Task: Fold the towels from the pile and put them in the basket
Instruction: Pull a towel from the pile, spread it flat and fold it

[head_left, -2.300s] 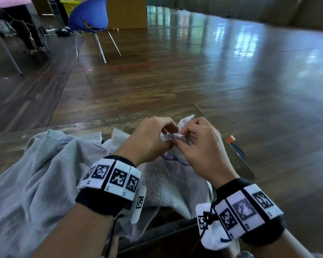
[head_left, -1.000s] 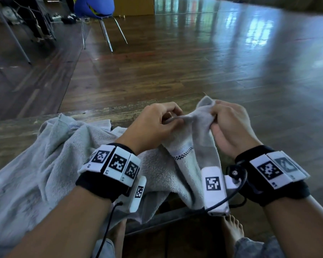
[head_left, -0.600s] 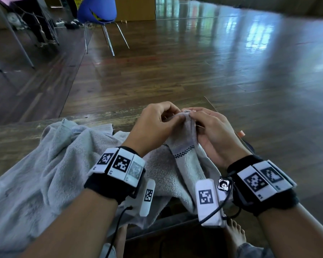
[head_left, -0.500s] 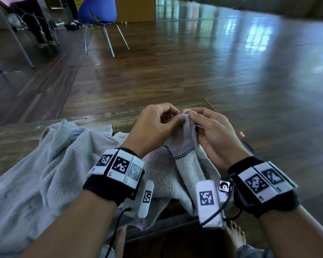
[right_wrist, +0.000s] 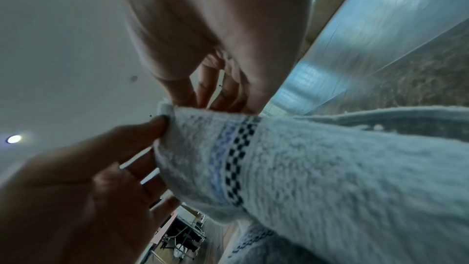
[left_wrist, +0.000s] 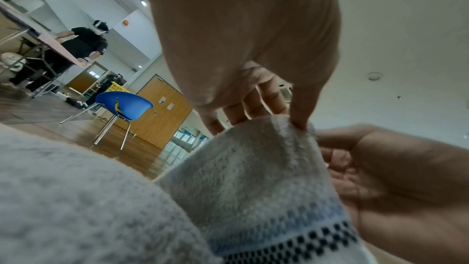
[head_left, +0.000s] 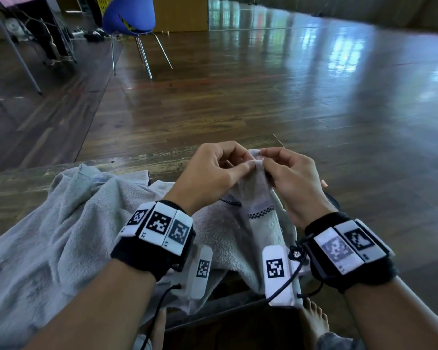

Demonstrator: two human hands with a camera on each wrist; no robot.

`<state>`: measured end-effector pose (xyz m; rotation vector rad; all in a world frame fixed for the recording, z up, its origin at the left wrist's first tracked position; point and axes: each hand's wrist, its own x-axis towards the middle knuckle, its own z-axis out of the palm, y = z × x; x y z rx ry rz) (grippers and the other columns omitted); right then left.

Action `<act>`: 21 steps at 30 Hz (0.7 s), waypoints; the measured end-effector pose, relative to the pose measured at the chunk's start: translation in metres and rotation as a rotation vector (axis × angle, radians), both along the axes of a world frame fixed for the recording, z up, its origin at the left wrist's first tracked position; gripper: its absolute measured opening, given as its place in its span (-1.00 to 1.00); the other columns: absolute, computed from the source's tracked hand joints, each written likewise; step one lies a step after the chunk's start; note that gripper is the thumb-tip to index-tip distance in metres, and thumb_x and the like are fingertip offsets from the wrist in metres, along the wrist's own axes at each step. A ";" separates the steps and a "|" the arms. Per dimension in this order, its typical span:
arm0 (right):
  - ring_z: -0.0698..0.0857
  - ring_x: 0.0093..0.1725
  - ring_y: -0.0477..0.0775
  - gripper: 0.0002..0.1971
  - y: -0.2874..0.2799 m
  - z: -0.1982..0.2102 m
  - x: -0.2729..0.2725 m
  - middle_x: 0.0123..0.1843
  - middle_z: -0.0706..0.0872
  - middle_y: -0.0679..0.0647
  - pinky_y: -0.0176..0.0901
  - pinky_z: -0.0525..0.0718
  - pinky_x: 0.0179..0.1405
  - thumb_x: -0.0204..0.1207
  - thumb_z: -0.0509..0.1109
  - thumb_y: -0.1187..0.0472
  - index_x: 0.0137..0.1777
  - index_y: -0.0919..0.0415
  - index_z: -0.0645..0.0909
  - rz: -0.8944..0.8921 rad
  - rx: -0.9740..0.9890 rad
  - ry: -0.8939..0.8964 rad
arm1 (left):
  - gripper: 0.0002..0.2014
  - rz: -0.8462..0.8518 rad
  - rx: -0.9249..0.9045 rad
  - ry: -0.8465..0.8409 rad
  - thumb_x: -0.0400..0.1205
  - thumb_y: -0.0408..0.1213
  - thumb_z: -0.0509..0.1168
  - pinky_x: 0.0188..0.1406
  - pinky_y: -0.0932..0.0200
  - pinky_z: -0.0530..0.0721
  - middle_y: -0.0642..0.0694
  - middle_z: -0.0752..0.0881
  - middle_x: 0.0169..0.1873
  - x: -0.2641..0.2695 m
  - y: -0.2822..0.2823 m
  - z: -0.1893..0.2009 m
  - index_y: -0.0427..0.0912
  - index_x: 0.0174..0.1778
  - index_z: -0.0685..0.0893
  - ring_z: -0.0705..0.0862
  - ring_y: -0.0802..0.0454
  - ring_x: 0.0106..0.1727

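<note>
A white towel (head_left: 261, 223) with a black checkered band hangs from both hands over the table's near edge. My left hand (head_left: 250, 164) and right hand (head_left: 263, 157) meet at its top corner, and each pinches the hem between thumb and fingers. In the left wrist view the left hand (left_wrist: 298, 125) nips the corner of the white towel (left_wrist: 253, 178). The right wrist view shows the right hand (right_wrist: 177, 105) on the folded hem of the white towel (right_wrist: 317, 168). A rumpled pile of grey towels (head_left: 61, 236) lies to the left. No basket is in view.
The worn wooden table (head_left: 137, 162) ends just beyond my hands, with glossy wood floor past it. A blue chair (head_left: 129, 16) stands far back left. Another person (left_wrist: 83, 43) works at a pink-topped table. My bare foot (head_left: 314, 322) is under the table.
A second ago my hands held the towel's edge a little apart. The right hand has since moved in to the left, and both now pinch the same corner.
</note>
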<state>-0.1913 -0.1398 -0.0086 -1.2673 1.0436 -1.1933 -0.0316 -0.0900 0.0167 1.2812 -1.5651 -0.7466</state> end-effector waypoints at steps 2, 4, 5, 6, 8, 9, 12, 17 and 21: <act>0.86 -0.05 0.19 -0.92 0.002 0.002 0.003 -0.09 0.88 0.23 0.01 0.81 -0.02 0.47 0.54 0.28 -0.09 0.20 0.85 0.060 0.032 -0.068 | -0.95 0.089 -0.038 -0.029 0.60 -0.21 0.47 -0.35 0.24 0.66 -0.02 0.77 -0.33 -0.001 -0.002 -0.002 -0.07 -0.15 0.79 0.64 0.22 -0.38; 0.85 -0.13 0.12 -0.93 0.002 0.003 0.004 -0.13 0.87 0.22 -0.09 0.77 -0.15 0.48 0.54 0.27 -0.11 0.22 0.85 0.040 0.039 -0.071 | -0.95 0.153 -0.067 -0.029 0.60 -0.19 0.48 -0.37 0.19 0.68 0.00 0.76 -0.34 -0.001 -0.004 -0.002 -0.04 -0.16 0.79 0.63 0.23 -0.39; 0.84 -0.15 0.09 -0.94 0.001 0.003 0.003 -0.14 0.87 0.21 -0.11 0.75 -0.16 0.49 0.54 0.27 -0.12 0.21 0.85 0.029 0.035 -0.056 | -0.95 0.170 -0.075 -0.026 0.59 -0.19 0.48 -0.35 0.16 0.71 -0.01 0.77 -0.33 0.000 -0.005 -0.001 -0.04 -0.17 0.79 0.64 0.22 -0.38; 0.83 -0.14 0.09 -0.94 0.001 0.003 0.003 -0.14 0.87 0.21 -0.10 0.75 -0.15 0.49 0.54 0.27 -0.13 0.21 0.85 0.027 0.031 -0.045 | -0.95 0.180 -0.079 -0.027 0.59 -0.18 0.48 -0.32 0.14 0.73 -0.02 0.78 -0.33 0.000 -0.005 -0.001 -0.04 -0.17 0.79 0.65 0.22 -0.37; 0.84 -0.12 0.11 -0.93 0.000 0.003 0.002 -0.13 0.87 0.23 -0.08 0.75 -0.11 0.49 0.53 0.27 -0.14 0.20 0.86 0.040 0.030 -0.051 | -0.94 0.185 -0.080 -0.042 0.59 -0.17 0.49 -0.29 0.13 0.74 -0.03 0.79 -0.33 0.000 -0.005 0.000 -0.05 -0.17 0.80 0.66 0.22 -0.35; 0.84 -0.11 0.12 -0.92 0.001 0.003 0.001 -0.13 0.87 0.23 -0.06 0.76 -0.09 0.49 0.53 0.27 -0.15 0.19 0.87 0.049 0.030 -0.059 | -0.93 0.187 -0.079 -0.048 0.59 -0.16 0.49 -0.29 0.14 0.73 -0.04 0.79 -0.33 -0.001 -0.004 0.000 -0.06 -0.17 0.80 0.66 0.22 -0.35; 0.83 -0.11 0.10 -0.91 0.000 0.003 0.000 -0.13 0.88 0.21 -0.03 0.75 -0.05 0.43 0.53 0.21 -0.16 0.15 0.87 0.061 0.021 -0.054 | -0.92 0.196 -0.068 -0.043 0.58 -0.17 0.49 -0.31 0.21 0.69 -0.07 0.79 -0.33 -0.002 -0.004 0.000 -0.09 -0.16 0.80 0.65 0.20 -0.36; 0.82 -0.13 0.08 -0.86 -0.002 0.001 0.000 -0.15 0.87 0.18 -0.01 0.74 -0.06 0.33 0.53 0.12 -0.18 0.11 0.87 0.054 0.020 -0.022 | -0.91 0.200 -0.057 -0.048 0.58 -0.17 0.50 -0.31 0.20 0.69 -0.13 0.79 -0.33 -0.003 -0.004 0.001 -0.09 -0.16 0.80 0.65 0.18 -0.37; 0.81 -0.12 0.10 -0.86 -0.003 0.000 -0.001 -0.17 0.87 0.18 0.05 0.76 -0.01 0.33 0.52 0.11 -0.19 0.12 0.87 0.068 0.025 -0.001 | -0.92 0.201 -0.051 -0.059 0.58 -0.15 0.49 -0.30 0.21 0.69 -0.10 0.80 -0.34 -0.002 -0.004 0.000 -0.07 -0.16 0.80 0.67 0.19 -0.36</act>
